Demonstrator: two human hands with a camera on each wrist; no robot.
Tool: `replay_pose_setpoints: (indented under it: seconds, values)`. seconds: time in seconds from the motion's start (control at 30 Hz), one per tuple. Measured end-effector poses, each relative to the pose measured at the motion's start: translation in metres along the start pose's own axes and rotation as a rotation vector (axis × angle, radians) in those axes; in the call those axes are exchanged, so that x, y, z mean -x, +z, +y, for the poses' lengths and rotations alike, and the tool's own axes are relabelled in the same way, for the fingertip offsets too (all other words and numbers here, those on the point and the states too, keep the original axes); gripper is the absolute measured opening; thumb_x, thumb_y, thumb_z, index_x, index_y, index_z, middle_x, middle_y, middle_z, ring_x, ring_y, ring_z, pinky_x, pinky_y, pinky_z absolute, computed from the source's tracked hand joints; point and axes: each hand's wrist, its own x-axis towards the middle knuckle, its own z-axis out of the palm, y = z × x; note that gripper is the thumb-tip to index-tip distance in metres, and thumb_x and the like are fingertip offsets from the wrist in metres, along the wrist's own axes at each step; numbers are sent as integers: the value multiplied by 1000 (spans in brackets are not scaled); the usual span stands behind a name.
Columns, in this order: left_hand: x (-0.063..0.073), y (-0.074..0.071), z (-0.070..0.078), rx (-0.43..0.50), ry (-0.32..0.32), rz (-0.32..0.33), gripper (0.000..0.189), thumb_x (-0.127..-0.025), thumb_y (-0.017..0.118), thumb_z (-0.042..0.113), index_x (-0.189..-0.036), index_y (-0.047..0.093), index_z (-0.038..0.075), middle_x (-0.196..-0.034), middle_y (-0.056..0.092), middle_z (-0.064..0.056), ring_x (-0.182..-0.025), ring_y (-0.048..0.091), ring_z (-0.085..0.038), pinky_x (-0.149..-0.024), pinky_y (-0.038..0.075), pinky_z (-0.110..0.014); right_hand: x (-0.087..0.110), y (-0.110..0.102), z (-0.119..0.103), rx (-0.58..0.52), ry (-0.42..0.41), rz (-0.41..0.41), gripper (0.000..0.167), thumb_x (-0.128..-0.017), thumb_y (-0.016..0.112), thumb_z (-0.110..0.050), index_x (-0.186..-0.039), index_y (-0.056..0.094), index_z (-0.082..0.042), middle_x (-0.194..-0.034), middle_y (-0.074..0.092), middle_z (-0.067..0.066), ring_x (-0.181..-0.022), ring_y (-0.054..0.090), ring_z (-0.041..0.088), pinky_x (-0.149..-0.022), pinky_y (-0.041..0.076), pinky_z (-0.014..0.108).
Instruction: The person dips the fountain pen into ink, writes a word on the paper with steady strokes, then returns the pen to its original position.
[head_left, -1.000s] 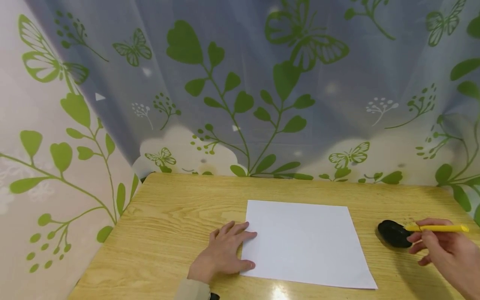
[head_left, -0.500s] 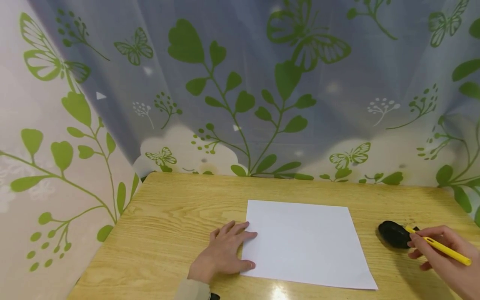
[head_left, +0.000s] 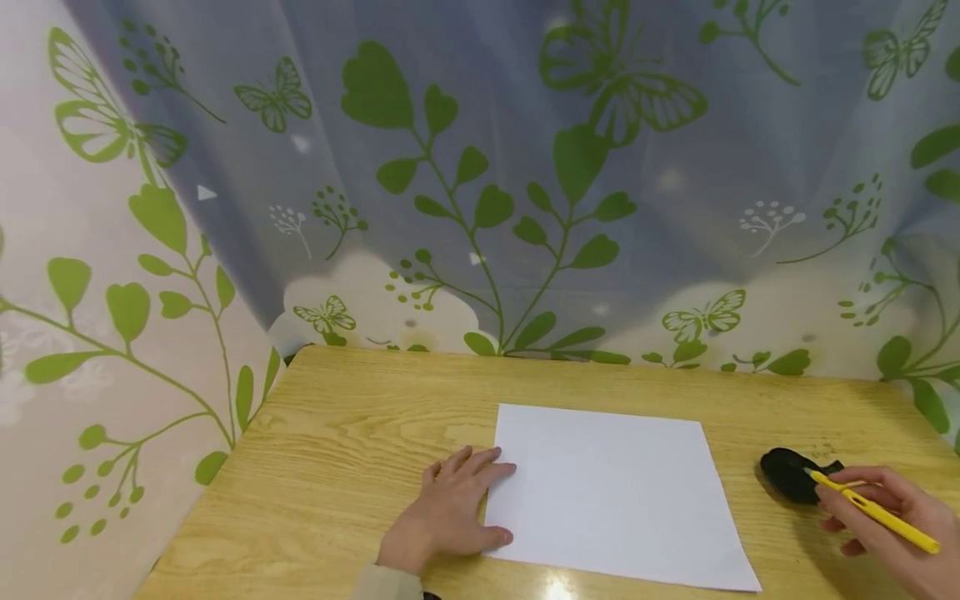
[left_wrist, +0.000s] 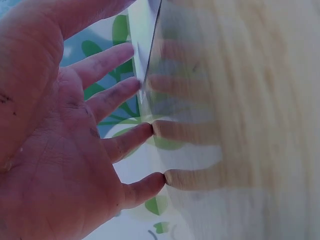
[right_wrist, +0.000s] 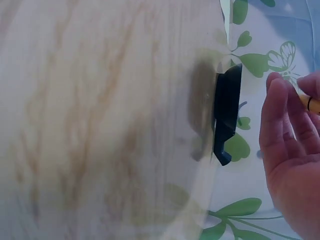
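Two hands engaged: left hand [head_left: 450, 512] flat, pinning blank paper [head_left: 611, 492]; right hand [head_left: 888, 521] gripping yellow pen [head_left: 870, 510]; nothing written yet.

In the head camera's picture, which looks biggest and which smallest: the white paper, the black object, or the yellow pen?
1. White paper, by far the largest.
2. and 3. Black object and yellow pen are unsure: the pen looks longer but much thinner, and the right hand hides part of each.

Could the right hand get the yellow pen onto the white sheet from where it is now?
Probably yes. The right hand grips the yellow pen just right of the white sheet, with only bare table between. The black object lies slightly behind that path. The left hand rests on the sheet's far edge.
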Motion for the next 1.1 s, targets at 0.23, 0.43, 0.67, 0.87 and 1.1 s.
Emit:
replay_pose_setpoints:
  seconds: [0.23, 0.43, 0.67, 0.87, 1.1]
  values:
    - [1, 0, 0, 17, 9, -11, 69, -84, 77, 44, -147, 55, 27, -168, 30, 3, -153, 28, -42, -112, 24, -76, -9, 2, 5, -10, 87, 3, 33, -107, 53, -28, -115, 52, 4, -69, 67, -7, -58, 64, 12, -52, 55, 34]
    - [0, -1, 0, -23, 13, 14, 67, -81, 81, 45, -142, 59, 29, -163, 37, 2, -149, 34, -39, -110, 30, -72, -14, 3, 11, 23, 84, 20, 41, -104, 58, -34, -119, 58, 5, -69, 68, -4, -58, 64, 12, -50, 55, 34]
    - [-1, -2, -2, -16, 10, 0, 67, -80, 82, 47, -141, 59, 30, -160, 43, 2, -149, 33, -38, -110, 30, -71, -18, -1, 13, 41, 89, -18, 46, -104, 56, -36, -119, 58, 7, -70, 69, -3, -58, 66, 13, -51, 56, 34]
    - [-2, -3, -3, -5, 16, -19, 70, -81, 82, 48, -144, 57, 30, -161, 41, 1, -150, 31, -39, -110, 29, -72, -22, -3, 13, 49, 110, -67, 46, -105, 55, -38, -115, 61, 7, -72, 70, 1, -59, 64, 16, -52, 56, 34]
    - [-3, -5, -7, 16, 12, -15, 72, -80, 84, 47, -144, 57, 29, -166, 33, 2, -148, 35, -37, -109, 31, -69, -21, -3, 15, 70, 71, -59, 43, -104, 58, -38, -109, 63, 5, -66, 67, 3, -55, 62, 19, -50, 55, 34]
